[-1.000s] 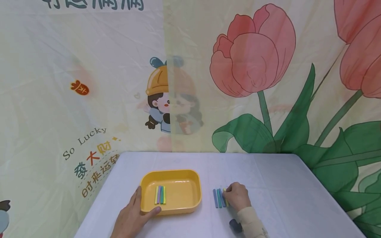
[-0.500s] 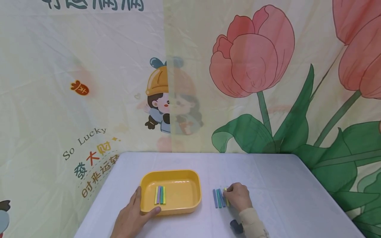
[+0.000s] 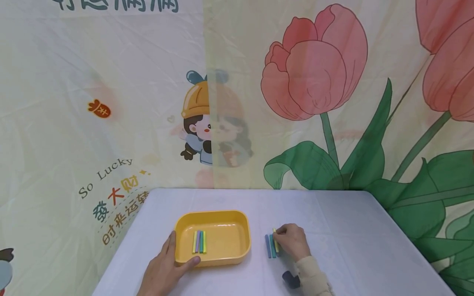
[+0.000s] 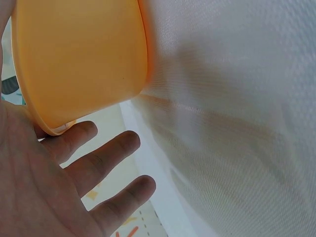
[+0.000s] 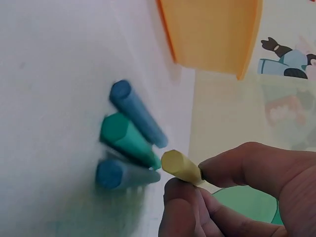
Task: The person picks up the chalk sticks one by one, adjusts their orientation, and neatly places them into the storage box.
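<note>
My right hand [image 3: 294, 240] pinches a yellow chalk stick [image 5: 177, 165] between thumb and fingertips. In the right wrist view its near end points at the camera, raised beside the other sticks. Next to it on the table lie a green chalk stick [image 5: 123, 136] and two blue ones, one blue chalk stick [image 5: 138, 113] on either side of the green. My left hand [image 3: 163, 267] rests at the near left corner of the yellow tray [image 3: 242, 236], thumb over the front rim. In the left wrist view several of its fingers extend straight and spread beside the tray wall.
Inside the tray, several chalk sticks [image 3: 199, 242] in yellow, purple and green lie side by side at the left. A small dark object [image 3: 291, 280] shows beside the right wrist. The white table [image 3: 333, 222] ends at a printed cloth backdrop [image 3: 237, 123].
My right hand has shifted slightly left and up with the yellow chalk stick, which now overlaps the right-hand blue stick in the head view. The left hand and tray stay put.
</note>
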Demonstrator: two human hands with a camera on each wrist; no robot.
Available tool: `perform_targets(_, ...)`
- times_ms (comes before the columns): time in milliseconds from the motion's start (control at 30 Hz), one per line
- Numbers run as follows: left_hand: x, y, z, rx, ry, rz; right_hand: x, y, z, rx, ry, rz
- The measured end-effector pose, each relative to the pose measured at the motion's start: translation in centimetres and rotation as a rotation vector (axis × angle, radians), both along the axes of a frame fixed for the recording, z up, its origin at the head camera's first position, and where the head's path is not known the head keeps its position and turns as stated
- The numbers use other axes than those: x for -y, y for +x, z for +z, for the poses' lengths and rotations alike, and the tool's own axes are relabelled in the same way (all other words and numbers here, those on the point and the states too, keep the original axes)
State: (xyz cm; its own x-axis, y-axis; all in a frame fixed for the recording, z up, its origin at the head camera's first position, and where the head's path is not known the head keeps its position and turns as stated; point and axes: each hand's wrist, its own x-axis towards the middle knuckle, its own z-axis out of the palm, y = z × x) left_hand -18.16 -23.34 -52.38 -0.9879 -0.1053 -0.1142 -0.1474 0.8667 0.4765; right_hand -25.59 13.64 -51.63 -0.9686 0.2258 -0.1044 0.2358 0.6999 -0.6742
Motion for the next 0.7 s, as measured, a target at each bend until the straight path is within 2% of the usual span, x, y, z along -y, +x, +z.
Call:
perform_targets(300, 0.0, 0.0, -0.1, -0.005, 0.005, 0.004, 2.3, -0.2, 1.3, -0.021, -0.052, 0.028)
perform_targets(533, 0.0, 0.0, -0.2, -0.014, 0.007, -0.003, 4.0, -0.2, 2.9, -0.027, -0.249, 0.14)
perform_targets(700, 0.1, 0.1, 0.0, -0.024, 0.005, -0.007, 5.5, -0.4, 4.1, 0.006, -0.328, 0.165)
